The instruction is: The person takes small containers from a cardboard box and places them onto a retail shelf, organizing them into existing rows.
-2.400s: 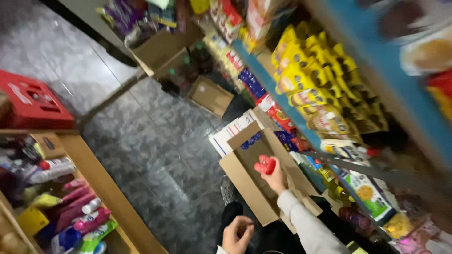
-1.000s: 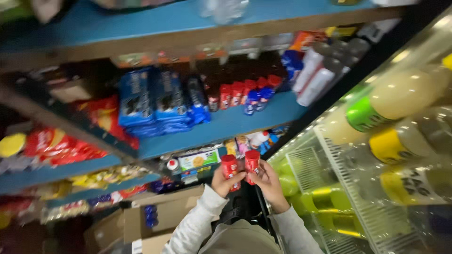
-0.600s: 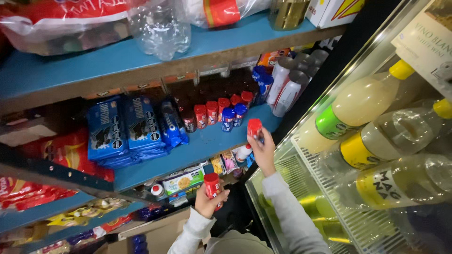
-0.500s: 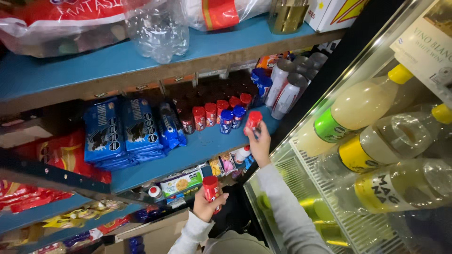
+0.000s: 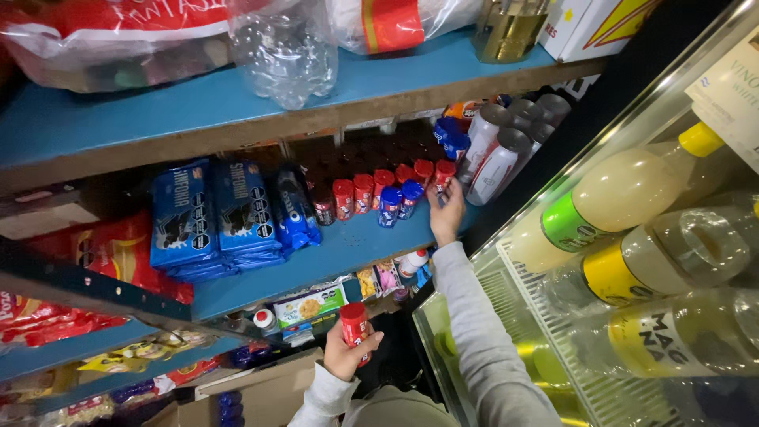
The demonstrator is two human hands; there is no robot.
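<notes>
Reaching up to the blue wooden shelf (image 5: 348, 245), the right hand (image 5: 447, 212) is closing its fingers on a red cylindrical tube (image 5: 443, 175) in the row; below that shelf, the left hand (image 5: 345, 357) is gripping another red cylindrical canister (image 5: 355, 325).

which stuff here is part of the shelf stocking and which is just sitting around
In hand:
- left hand holding a red tube
- right hand at the row of red tubes

Just there:
- blue biscuit packs
- grey cans
- fridge bottles
</notes>
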